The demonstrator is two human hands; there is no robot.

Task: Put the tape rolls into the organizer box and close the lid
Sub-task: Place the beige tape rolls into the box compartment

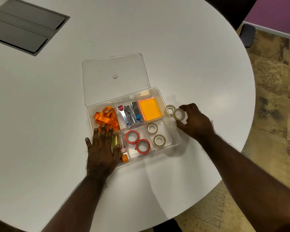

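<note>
Right hand [193, 122] at the organizer box's [175, 131] right wall, fingers [184, 107] pinched around a clear tape roll [179, 114], held tilted on edge just off the desk [191, 56]. A second clear roll [170, 109] lies flat on the desk just beside it, touching or nearly touching the box wall; cannot tell which.

Left hand [101, 146] lies flat and spread over the box's near-left corner, fingers released, grasping nothing; looks like bracing.

Already inside: two clear rolls [152, 128] in the near-right compartment, two red-rimmed rolls [132, 136] in the compartment left of it. Other compartments hold orange ribbon [105, 116], staplers [129, 114], orange sticky notes [150, 109]. Clear lid [115, 64] lies open flat on the desk behind the box.

Handling judgement: rolls look light and rigid, smooth on the outer face, so likely a little slippery. Best hold is thumb and finger across the outer rim, or one finger through the core. Near-right compartment has room between and above the two rolls there. Lid looks thin, stiff plastic; take by its far edge to fold over.
</note>
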